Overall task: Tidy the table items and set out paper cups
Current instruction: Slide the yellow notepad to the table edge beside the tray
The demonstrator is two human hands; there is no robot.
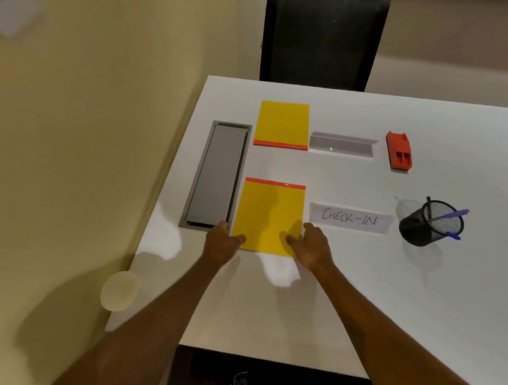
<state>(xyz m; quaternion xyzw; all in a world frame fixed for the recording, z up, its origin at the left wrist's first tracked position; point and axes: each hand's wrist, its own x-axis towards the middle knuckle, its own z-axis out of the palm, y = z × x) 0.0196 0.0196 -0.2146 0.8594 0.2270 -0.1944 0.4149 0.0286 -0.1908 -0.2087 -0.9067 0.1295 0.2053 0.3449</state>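
Observation:
A yellow pad with a red strip (268,213) lies on the white table (359,286) near its left side. My left hand (222,242) rests at the pad's near left corner, fingers touching its edge. My right hand (310,245) rests at the near right corner, thumb on the pad. Neither hand has lifted it. A second yellow pad (281,124) lies farther back. A "CHECK-IN" name sign (350,218) sits right of the near pad. No paper cups are on the table.
A grey cable tray lid (217,174) is set into the table's left edge. A blank sign holder (342,144), a red stapler (399,151) and a black mesh pen cup (430,223) stand to the right. A dark chair (322,37) is behind.

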